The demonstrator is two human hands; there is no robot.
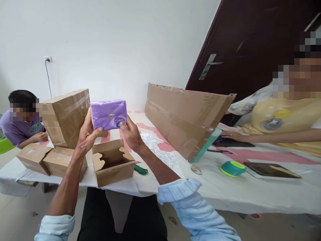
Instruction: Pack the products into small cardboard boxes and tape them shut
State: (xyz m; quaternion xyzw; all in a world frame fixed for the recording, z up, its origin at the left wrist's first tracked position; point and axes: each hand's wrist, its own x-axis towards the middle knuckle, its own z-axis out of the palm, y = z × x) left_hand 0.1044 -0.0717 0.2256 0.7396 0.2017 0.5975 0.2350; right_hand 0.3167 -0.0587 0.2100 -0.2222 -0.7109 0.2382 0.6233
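Note:
I hold a purple plastic-wrapped packet (108,114) up in front of me with both hands. My left hand (86,135) grips its left end, thumb across the front. My right hand (130,134) pinches its lower right corner. Right below the packet, an open small cardboard box (114,167) sits at the table's near edge with its flaps up and its inside bare.
Two closed small boxes (50,160) and a large taped carton (66,115) stand to the left. A long flat cardboard sheet (184,117) leans at centre. A green-handled tool (140,170), tape roll (232,168) and tablet (272,169) lie on the white table (225,194). Two other people sit at left and right.

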